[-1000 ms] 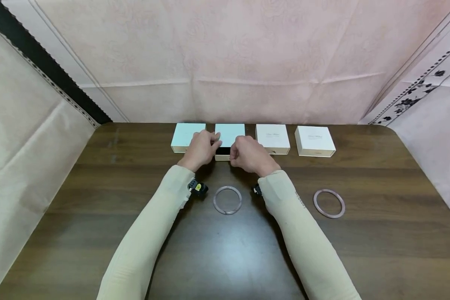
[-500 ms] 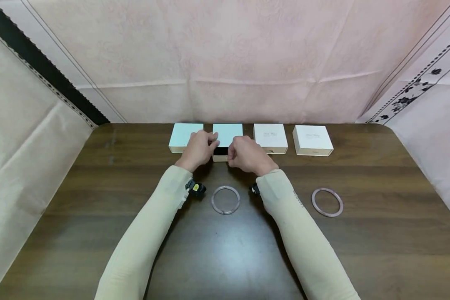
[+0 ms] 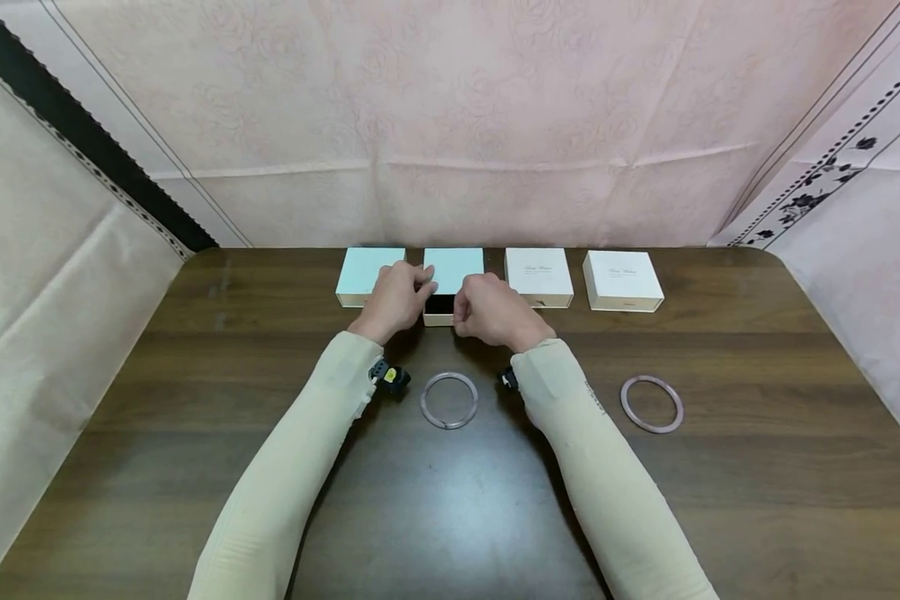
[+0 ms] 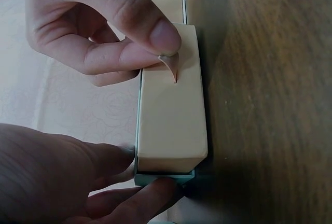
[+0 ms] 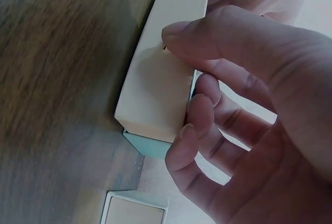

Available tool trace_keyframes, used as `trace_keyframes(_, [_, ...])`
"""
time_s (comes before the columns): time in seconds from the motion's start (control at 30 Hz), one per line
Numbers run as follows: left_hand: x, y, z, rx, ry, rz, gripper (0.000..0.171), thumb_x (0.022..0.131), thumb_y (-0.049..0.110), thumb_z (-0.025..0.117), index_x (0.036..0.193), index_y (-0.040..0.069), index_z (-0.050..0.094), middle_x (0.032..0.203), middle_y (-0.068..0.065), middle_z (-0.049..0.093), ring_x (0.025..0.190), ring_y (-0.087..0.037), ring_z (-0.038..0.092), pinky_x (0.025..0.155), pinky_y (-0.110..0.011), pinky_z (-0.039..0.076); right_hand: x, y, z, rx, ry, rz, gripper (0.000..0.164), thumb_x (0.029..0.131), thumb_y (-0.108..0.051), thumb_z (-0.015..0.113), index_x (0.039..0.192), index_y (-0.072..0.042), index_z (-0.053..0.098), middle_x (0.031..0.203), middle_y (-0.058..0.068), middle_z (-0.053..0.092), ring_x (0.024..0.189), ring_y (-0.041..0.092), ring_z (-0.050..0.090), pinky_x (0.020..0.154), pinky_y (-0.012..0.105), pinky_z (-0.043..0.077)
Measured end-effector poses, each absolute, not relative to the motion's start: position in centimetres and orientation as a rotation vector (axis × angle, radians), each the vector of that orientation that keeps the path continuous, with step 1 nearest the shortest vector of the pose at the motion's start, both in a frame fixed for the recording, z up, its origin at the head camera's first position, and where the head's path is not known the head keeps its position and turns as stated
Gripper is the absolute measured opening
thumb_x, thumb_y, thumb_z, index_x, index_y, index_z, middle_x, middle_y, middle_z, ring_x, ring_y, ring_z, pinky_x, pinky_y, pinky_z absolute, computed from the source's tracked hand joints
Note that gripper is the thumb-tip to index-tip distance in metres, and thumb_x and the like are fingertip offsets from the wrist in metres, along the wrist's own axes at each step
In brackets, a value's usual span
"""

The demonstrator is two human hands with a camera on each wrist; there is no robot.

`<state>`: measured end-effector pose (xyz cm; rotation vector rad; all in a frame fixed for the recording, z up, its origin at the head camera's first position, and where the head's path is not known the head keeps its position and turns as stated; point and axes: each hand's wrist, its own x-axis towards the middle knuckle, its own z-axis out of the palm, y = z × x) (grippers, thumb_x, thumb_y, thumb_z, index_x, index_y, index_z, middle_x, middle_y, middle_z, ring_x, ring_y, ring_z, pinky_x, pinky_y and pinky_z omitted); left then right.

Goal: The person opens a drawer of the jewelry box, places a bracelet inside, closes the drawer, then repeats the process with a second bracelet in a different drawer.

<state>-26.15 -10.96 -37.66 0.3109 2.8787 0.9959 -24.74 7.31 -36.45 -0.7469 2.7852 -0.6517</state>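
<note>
A teal drawer box (image 3: pixel 453 261) stands second from the left in a row at the table's far edge. Its cream drawer (image 4: pixel 174 120) is partly out toward me, a dark strip of interior showing behind its front. My right hand (image 3: pixel 497 311) pinches the small ribbon tab (image 4: pixel 172 68) on the drawer front between thumb and index finger. My left hand (image 3: pixel 393 298) grips the left end of the teal sleeve, thumb and fingers on either side, best seen in the left wrist view. Two pale purple bangles, a middle bangle (image 3: pixel 449 401) and a right bangle (image 3: pixel 652 404), lie nearer me.
Another teal box (image 3: pixel 362 271) sits close on the left. To the right stand two white boxes, a nearer white box (image 3: pixel 537 271) and a farther white box (image 3: pixel 624 277). A pale cloth (image 3: pixel 450 125) hangs right behind the wooden table (image 3: pixel 757 350).
The drawer has slid out slightly farther toward me, with the right hand drawing back a little on its tab. The left hand stays at the sleeve. The head view shifts slightly.
</note>
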Motion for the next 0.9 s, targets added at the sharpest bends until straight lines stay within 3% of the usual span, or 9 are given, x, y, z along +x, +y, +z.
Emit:
trace_keyframes(0.23, [-26.18, -10.9, -37.66, 0.322, 2.884, 0.988, 0.029, 0.106, 0.021, 0.056, 0.13, 0.011, 0.07, 0.151, -0.008, 0.054, 0.058, -0.022, 0.049, 0.051, -0.027, 0.036, -24.55, 7.47, -36.27, -0.757, 2.773, -0.646, 0.021, 0.087, -0.003, 0.069, 0.071, -0.015, 0.076, 0.08, -0.003, 0.072, 0.081, 0.016, 0.061, 0.074, 0.032, 0.054])
trace_keyframes(0.47, [-26.19, -11.02, -37.66, 0.318, 2.887, 0.995, 0.028, 0.106, 0.021, 0.056, 0.127, 0.011, 0.073, 0.151, -0.008, 0.053, 0.084, -0.029, 0.063, 0.054, -0.028, 0.038, -24.54, 7.42, -36.25, -0.781, 2.769, -0.654, 0.02, 0.088, -0.004, 0.071, 0.072, -0.015, 0.077, 0.082, -0.003, 0.071, 0.082, 0.016, 0.06, 0.073, 0.031, 0.053])
trace_keyframes(0.57, [-26.18, -10.99, -37.62, 0.312, 2.889, 0.992, 0.026, 0.106, 0.021, 0.056, 0.117, 0.01, 0.077, 0.151, -0.008, 0.053, 0.092, -0.031, 0.065, 0.055, -0.029, 0.038, -24.56, 7.43, -36.27, -0.782, 2.766, -0.652, 0.02, 0.088, -0.004, 0.071, 0.072, -0.015, 0.077, 0.083, -0.002, 0.072, 0.083, 0.016, 0.06, 0.073, 0.031, 0.054])
trace_keyframes(0.77, [-26.2, -10.89, -37.67, 0.318, 2.895, 0.988, 0.03, 0.106, 0.021, 0.056, 0.092, 0.007, 0.079, 0.152, -0.008, 0.053, 0.074, -0.029, 0.06, 0.052, -0.028, 0.037, -24.43, 7.48, -36.26, -0.773, 2.762, -0.651, 0.019, 0.088, -0.004, 0.072, 0.073, -0.016, 0.077, 0.09, -0.002, 0.069, 0.086, 0.016, 0.06, 0.075, 0.032, 0.054])
trace_keyframes(0.9, [-26.22, -10.86, -37.72, 0.323, 2.902, 0.977, 0.032, 0.107, 0.021, 0.056, 0.089, 0.007, 0.078, 0.152, -0.008, 0.053, 0.066, -0.025, 0.055, 0.051, -0.027, 0.036, -24.38, 7.53, -36.31, -0.783, 2.771, -0.644, 0.018, 0.087, -0.005, 0.073, 0.073, -0.015, 0.078, 0.092, -0.001, 0.068, 0.087, 0.016, 0.06, 0.077, 0.033, 0.054])
